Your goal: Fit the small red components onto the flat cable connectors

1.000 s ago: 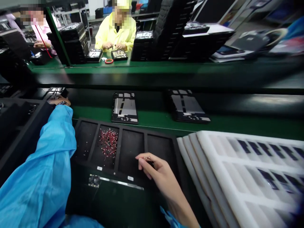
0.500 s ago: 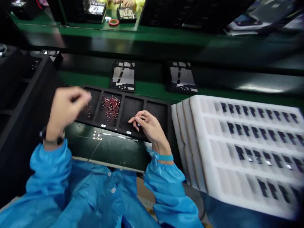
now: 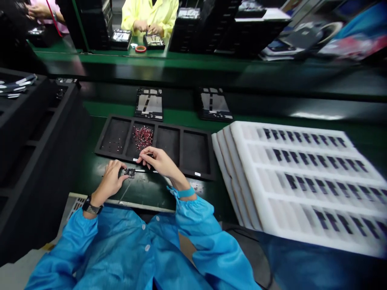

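My left hand (image 3: 110, 180) pinches a small circuit board (image 3: 129, 173) at its fingertips, just above the dark green mat (image 3: 145, 190). My right hand (image 3: 159, 159) curls beside the board, with its fingertips close to it. Anything tiny between those fingers is too small to see. Behind both hands lies a black tray (image 3: 121, 118) with four compartments. Small red parts (image 3: 142, 137) lie heaped in its second compartment, and a thin silver strip (image 3: 145, 171) runs along the mat by the board.
Stacked white foam trays (image 3: 290, 177) with rows of dark parts fill the right. Two black-framed panels (image 3: 148, 104) stand on the green bench beyond the tray. Black foam holders (image 3: 39, 121) rise at the left. Across the bench, a co-worker in a yellow coat (image 3: 148, 20) handles a device.
My left hand has come down from above the tray and picked up the circuit board from the mat. My right hand has moved left, toward the board. The view has tilted slightly.
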Motion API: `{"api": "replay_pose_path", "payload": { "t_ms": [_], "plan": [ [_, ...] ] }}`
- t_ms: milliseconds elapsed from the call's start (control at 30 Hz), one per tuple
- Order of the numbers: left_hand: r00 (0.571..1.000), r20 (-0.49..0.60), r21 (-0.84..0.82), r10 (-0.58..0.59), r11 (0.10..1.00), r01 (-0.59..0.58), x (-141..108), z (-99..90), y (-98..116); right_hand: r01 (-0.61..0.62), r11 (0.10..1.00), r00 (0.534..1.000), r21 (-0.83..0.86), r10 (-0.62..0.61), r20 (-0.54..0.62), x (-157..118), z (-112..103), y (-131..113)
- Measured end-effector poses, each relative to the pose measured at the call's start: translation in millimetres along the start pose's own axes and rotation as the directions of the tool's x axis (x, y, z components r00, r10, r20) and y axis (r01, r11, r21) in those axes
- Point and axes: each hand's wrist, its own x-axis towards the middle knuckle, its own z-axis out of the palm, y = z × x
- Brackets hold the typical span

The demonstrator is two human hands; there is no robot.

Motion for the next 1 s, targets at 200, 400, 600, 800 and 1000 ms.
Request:
{"api": "replay_pose_path", "payload": {
  "t_ms": [200,400,600,800,1000],
  "plan": [
    [0.998,0.042,-0.080,-0.044,0.996,0.047,5,4.6,-2,-0.043,0.999,0.999,0.025,0.043,0.008,4,5,-2],
    [0.998,-0.001,-0.143,-0.055,0.988,0.054,2,7.2,1,-0.028,1.000,0.999,0.006,0.028,0.028,6,7,2],
    [0.995,-0.051,-0.195,-0.084,0.978,0.073,1,8.7,3,-0.004,1.000,1.000,-0.021,0.004,0.002,6,5,2],
    [0.997,-0.070,-0.191,-0.017,0.982,0.004,5,6.7,5,-0.021,1.000,1.000,-0.017,0.022,0.016,2,3,0],
    [1.000,-0.004,-0.241,-0.014,0.971,0.013,8,-4.5,1,-0.017,0.999,1.000,-0.027,0.017,0.006,1,-2,-2]
  ]
}}
